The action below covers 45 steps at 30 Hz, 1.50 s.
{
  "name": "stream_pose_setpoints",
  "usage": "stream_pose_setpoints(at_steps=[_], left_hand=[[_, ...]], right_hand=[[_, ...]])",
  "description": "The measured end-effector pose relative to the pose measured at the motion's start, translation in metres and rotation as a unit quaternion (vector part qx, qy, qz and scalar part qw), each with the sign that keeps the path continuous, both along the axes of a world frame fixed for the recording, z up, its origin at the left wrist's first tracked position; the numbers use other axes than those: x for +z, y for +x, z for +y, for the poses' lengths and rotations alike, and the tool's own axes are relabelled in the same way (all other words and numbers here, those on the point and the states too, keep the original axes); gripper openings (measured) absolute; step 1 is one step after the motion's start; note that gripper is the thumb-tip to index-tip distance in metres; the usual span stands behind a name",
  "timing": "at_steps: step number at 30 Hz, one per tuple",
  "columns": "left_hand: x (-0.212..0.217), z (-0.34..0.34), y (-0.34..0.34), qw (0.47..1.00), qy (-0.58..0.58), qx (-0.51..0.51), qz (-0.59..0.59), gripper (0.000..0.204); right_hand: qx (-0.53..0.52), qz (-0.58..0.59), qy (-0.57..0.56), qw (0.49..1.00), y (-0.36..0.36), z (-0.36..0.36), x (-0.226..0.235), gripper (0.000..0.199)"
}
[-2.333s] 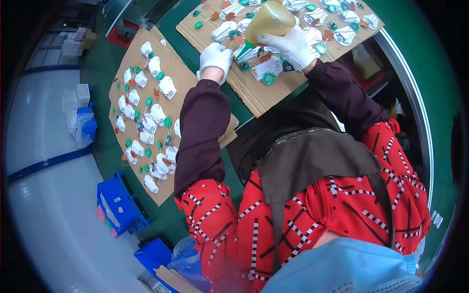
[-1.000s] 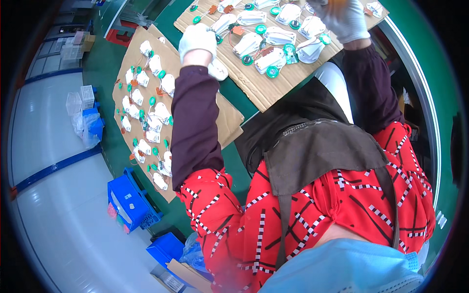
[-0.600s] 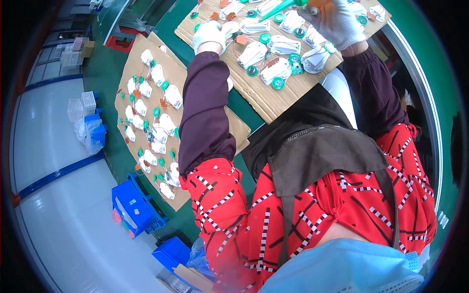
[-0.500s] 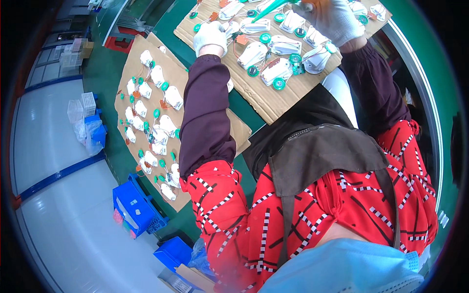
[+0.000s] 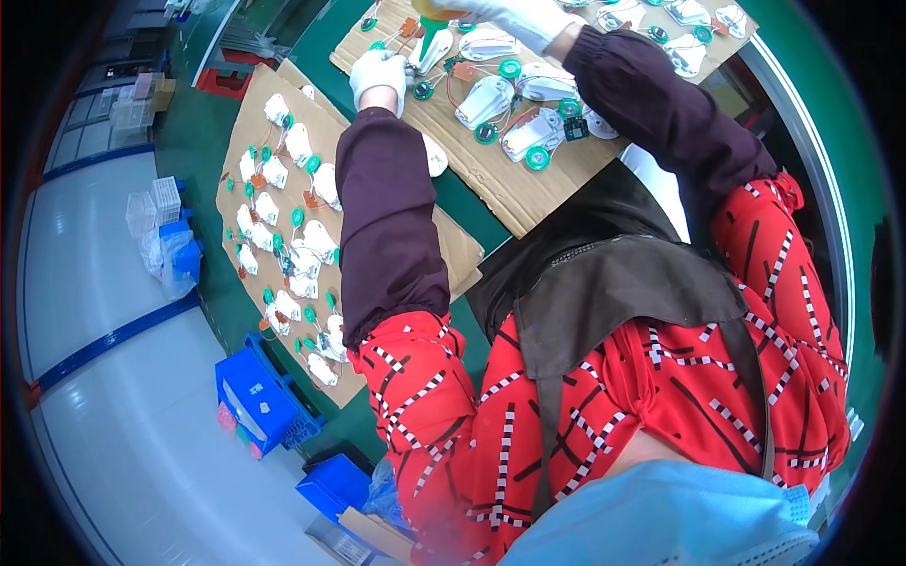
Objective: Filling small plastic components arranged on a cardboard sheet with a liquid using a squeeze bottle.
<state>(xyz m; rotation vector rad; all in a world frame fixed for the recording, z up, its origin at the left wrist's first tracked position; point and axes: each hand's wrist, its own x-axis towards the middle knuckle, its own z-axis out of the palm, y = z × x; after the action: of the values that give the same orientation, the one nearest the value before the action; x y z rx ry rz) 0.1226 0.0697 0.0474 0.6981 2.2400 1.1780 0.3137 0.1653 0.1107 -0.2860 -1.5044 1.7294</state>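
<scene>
My left hand, in a white glove, is closed at the left edge of the upper cardboard sheet. Whatever its fingers hold is hidden; a white plastic housing and a small round green-rimmed speaker are beside them. At the top edge, my gloved right hand grips a green tapered tool with a yellowish upper end, partly cut off by the picture edge. Its narrow tip points down near my left fingers. Several white housings with wired green speakers and orange pieces lie on the same sheet.
A second cardboard sheet on the left carries several more white housings with speakers. Both sheets lie on a green surface. Blue bins stand at lower left, and a red crate is at upper left.
My right hand has swung left with the green tool, bringing its tip close to my left hand. My left hand has shifted slightly left.
</scene>
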Motion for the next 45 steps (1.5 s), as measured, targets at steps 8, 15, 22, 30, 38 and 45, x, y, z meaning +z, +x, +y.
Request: stream_pose_setpoints(at_steps=[8, 15, 22, 30, 38, 45], left_hand=[[0.008, -0.005, -0.003, 0.999, -0.033, -0.023, -0.032, 0.025], [0.004, 0.001, -0.004, 0.996, -0.061, -0.053, -0.032, 0.029], [-0.002, 0.004, -0.007, 0.996, -0.067, -0.056, -0.006, 0.025], [-0.015, 0.008, -0.020, 0.989, -0.100, -0.073, 0.083, 0.021], [-0.006, 0.006, -0.011, 0.991, -0.095, -0.067, 0.070, 0.026], [-0.003, 0.002, -0.011, 0.995, -0.075, -0.054, 0.031, 0.029]], right_hand=[[-0.051, -0.026, 0.020, 0.998, -0.030, -0.005, -0.009, 0.056], [0.058, 0.031, -0.005, 0.998, -0.043, 0.001, -0.021, 0.052], [-0.028, 0.012, 0.118, 0.993, -0.040, -0.001, -0.016, 0.057], [0.008, 0.027, 0.086, 0.996, -0.040, -0.003, -0.022, 0.059], [0.031, 0.042, 0.048, 0.997, -0.037, -0.001, -0.029, 0.060], [0.090, 0.043, 0.015, 0.995, -0.028, -0.008, -0.021, 0.054]])
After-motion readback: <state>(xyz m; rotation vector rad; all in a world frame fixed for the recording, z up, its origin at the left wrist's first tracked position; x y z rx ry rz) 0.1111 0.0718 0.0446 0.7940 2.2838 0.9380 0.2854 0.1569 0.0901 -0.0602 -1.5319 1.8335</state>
